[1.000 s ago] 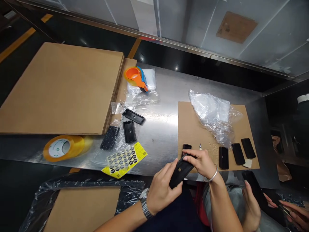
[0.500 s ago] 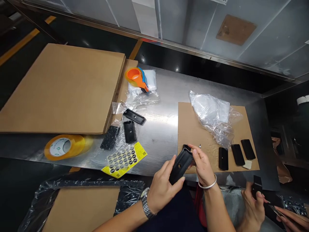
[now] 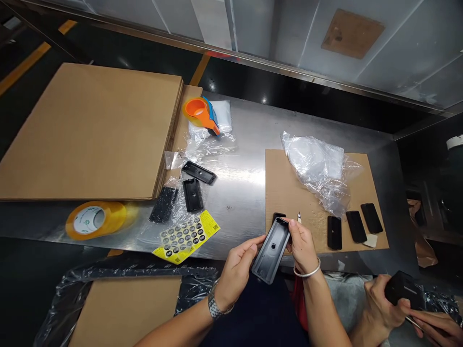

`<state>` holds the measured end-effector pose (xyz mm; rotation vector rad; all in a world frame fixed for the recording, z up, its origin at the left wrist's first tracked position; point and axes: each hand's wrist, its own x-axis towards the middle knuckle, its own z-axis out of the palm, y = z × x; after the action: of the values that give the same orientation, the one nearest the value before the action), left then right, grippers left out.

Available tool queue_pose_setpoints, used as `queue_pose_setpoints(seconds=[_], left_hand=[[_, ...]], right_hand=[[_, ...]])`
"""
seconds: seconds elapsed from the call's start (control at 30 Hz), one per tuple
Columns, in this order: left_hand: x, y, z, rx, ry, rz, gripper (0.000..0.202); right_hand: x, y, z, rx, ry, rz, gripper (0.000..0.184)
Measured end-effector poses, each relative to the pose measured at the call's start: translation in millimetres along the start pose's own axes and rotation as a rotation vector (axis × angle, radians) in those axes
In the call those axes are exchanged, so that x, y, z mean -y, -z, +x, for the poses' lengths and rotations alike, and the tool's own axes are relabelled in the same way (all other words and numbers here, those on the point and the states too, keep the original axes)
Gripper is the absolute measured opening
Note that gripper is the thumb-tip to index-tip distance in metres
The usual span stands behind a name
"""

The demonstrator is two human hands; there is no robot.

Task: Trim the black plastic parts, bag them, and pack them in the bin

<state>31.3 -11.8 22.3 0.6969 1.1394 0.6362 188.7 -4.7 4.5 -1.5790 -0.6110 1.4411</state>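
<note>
A long black plastic housing (image 3: 272, 253), hollow side up with a round hole in its floor, is tilted over the table's front edge. My right hand (image 3: 303, 245) grips its upper right end, thumb on the rim. Closed at its left edge is my left hand (image 3: 238, 265), with the thumb folded near the index finger and fingertips partly behind the housing. Another dark part (image 3: 278, 219) lies just beyond it, partly covered. A small pen-like tool with a metal tip (image 3: 299, 217) is beside my right fingers.
Clear plastic bags (image 3: 314, 161) and several black parts (image 3: 356, 226) lie on a cardboard sheet (image 3: 280, 178). To the left are stacked cardboard (image 3: 94, 135), a tape dispenser (image 3: 200, 113), a tape roll (image 3: 92, 220) and a sticker sheet (image 3: 184, 238). A co-worker's hands (image 3: 383, 299) hold a black part (image 3: 403, 289).
The housing has turned so its hollow inside faces up more. My left thumb has come off its lower edge, and that hand has shifted left. The co-worker's black part has swung right.
</note>
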Motion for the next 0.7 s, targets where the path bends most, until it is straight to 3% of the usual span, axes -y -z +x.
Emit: queue_pose_setpoints(seconds=[0.23,0.4,0.5,0.6,0.7], left_hand=[[-7,-0.5,2,0.034,0.05,-0.057,0.038],[-7,13.0,10,0.395,0.124,-0.198,0.053],[-3,23.1,16,0.524,0.152,-0.203,0.063],[-2,27.7,20,0.535,0.147,-0.133,0.064],[-4,25.1,24,0.447,0.123,-0.071,0.052]], right_hand=[[-8,-2,7,-0.043,0.021,-0.034,0.042],[-15,2,23,-0.095,0.122,-0.127,0.044],[-19,5,30,-0.12,0.139,-0.167,0.047],[-19,7,33,-0.144,0.179,-0.241,0.047],[-13,8,31,-0.15,0.232,-0.361,0.045]])
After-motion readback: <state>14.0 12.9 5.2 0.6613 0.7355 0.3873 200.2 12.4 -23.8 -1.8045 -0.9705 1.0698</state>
